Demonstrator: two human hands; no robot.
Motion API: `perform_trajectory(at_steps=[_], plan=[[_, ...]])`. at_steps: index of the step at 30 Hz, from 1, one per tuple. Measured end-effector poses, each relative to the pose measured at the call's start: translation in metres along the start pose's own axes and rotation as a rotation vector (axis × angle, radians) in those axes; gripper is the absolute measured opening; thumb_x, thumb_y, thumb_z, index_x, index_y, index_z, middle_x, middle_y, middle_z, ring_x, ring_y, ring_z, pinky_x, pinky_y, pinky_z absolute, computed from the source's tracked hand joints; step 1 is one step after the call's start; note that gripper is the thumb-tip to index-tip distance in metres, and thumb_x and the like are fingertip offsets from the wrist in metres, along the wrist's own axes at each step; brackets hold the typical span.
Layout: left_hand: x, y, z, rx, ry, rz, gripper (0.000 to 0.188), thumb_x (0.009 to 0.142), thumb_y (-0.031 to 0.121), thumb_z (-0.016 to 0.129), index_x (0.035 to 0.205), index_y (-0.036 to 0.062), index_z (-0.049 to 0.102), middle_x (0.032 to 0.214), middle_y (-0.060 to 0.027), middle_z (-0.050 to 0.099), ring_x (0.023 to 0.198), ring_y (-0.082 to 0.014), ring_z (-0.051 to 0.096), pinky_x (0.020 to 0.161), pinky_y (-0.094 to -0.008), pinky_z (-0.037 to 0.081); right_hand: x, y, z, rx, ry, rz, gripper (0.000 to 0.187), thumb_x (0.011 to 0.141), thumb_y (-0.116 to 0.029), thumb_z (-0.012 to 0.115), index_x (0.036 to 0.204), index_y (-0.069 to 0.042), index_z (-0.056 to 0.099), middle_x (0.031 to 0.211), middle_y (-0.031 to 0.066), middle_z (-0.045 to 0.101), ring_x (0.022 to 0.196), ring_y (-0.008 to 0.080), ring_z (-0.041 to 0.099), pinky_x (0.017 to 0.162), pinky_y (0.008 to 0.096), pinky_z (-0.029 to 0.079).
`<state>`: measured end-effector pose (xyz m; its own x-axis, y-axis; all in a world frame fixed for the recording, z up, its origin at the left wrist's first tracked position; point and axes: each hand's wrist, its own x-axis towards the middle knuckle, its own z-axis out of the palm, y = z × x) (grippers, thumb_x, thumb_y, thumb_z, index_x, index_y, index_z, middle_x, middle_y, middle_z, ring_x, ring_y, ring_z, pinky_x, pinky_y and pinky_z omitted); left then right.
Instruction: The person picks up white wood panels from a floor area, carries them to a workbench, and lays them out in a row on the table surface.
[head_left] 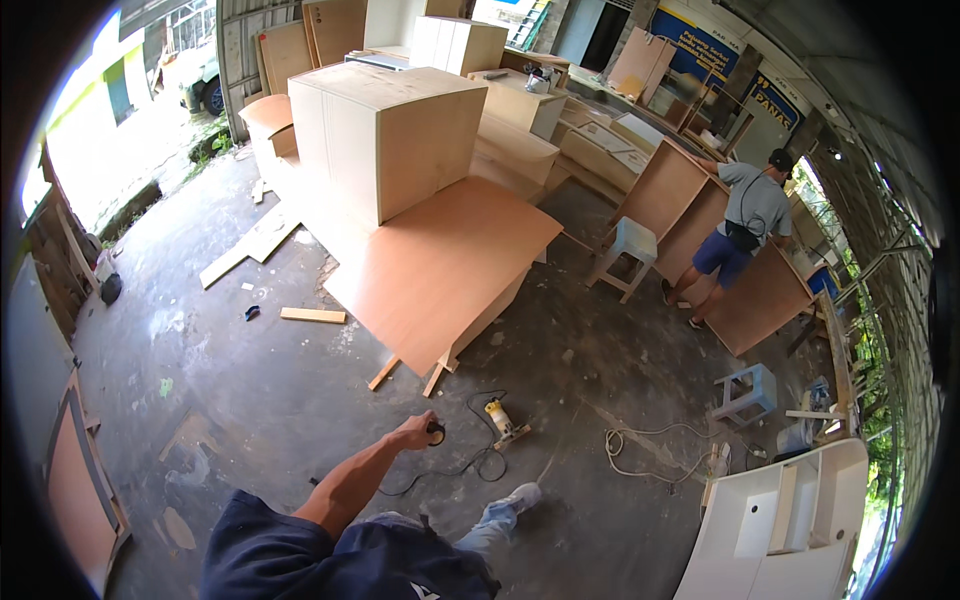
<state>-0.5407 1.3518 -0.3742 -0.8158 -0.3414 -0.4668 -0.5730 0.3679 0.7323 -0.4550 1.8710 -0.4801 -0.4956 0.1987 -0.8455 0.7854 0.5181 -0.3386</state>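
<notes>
Centre of frame: plain reddish tan on sheet (450, 270); cream on left face of box (335, 150), light brown on right face. Lower centre: yellow on router (496, 414); black on held item (436, 435) and cord (432, 480). Right: pale blue on stool (762, 389); grey on shirt (757, 200), blue on shorts (722, 255). Lower right: white on cabinet (725, 550). Lower edge: dark navy on sleeve (262, 535). Throughout: dark grey, pale-blotched, on floor (580, 390).

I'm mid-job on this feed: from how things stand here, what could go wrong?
Dark cord: it lies in loose loops near the person's shoe, so a step might snag it.
Yellow power tool: it sits on the floor ahead of that shoe and could be kicked.
Small dark round object: the left hand holds it out above the floor, so a loose grip might drop it.
</notes>
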Motion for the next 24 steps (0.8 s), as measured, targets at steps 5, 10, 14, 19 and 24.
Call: perform_trajectory(at_steps=[5, 10, 14, 19, 24], plan=[[0.126, 0.025, 0.058, -0.17, 0.159, -0.091, 0.045, 0.082, 0.028, 0.066, 0.117, 0.0064, 0.047, 0.1, -0.0247, 0.066, 0.095, -0.0406, 0.065, 0.079, -0.0481, 0.051, 0.083, -0.135, -0.066, -0.045, -0.05, -0.042, 0.012, 0.086, -0.009, 0.061, 0.085, 0.002, 0.067, 0.068, 0.0091, 0.065, 0.058, 0.0186, 0.062, 0.056, 0.0343, 0.051], [0.148, 0.013, 0.113, -0.095, 0.337, -0.683, 0.046, 0.078, 0.028, 0.067, 0.113, 0.0029, 0.048, 0.094, -0.0224, 0.068, 0.082, -0.0363, 0.07, 0.069, -0.0427, 0.057, 0.195, -0.299, -0.173, -0.138, 0.012, -0.13, 0.012, 0.086, -0.008, 0.06, 0.085, 0.002, 0.066, 0.067, 0.0093, 0.064, 0.058, 0.0194, 0.062, 0.056, 0.0349, 0.051], [0.148, 0.07, 0.107, -0.362, 0.153, -0.735, 0.05, 0.075, 0.023, 0.072, 0.113, 0.0012, 0.048, 0.089, -0.0168, 0.069, 0.066, -0.0233, 0.071, 0.055, -0.0337, 0.058, 0.25, -0.498, -0.257, -0.26, 0.322, -0.21, 0.013, 0.086, -0.004, 0.053, 0.086, 0.003, 0.065, 0.065, 0.0094, 0.062, 0.056, 0.0217, 0.061, 0.053, 0.0361, 0.05], [0.197, 0.091, 0.108, -0.34, 0.18, -0.954, 0.047, 0.072, 0.021, 0.073, 0.107, -0.002, 0.052, 0.081, -0.0164, 0.068, 0.064, -0.0223, 0.071, 0.052, -0.0326, 0.058, 0.302, -0.711, -0.278, -0.037, 0.144, -0.543, 0.011, 0.087, -0.005, 0.054, 0.088, -0.001, 0.064, 0.069, 0.0068, 0.064, 0.056, 0.0154, 0.062, 0.048, 0.0281, 0.047], [0.324, 0.119, 0.059, -0.411, 0.032, -0.926, 0.039, 0.069, 0.016, 0.073, 0.098, -0.004, 0.056, 0.074, -0.0152, 0.068, 0.059, -0.0233, 0.071, 0.047, -0.0331, 0.057, 0.375, -0.838, -0.241, -0.239, -0.076, -0.688, 0.014, 0.086, -0.005, 0.057, 0.097, -0.004, 0.066, 0.076, 0.0066, 0.067, 0.059, 0.0139, 0.064, 0.047, 0.0254, 0.049]])
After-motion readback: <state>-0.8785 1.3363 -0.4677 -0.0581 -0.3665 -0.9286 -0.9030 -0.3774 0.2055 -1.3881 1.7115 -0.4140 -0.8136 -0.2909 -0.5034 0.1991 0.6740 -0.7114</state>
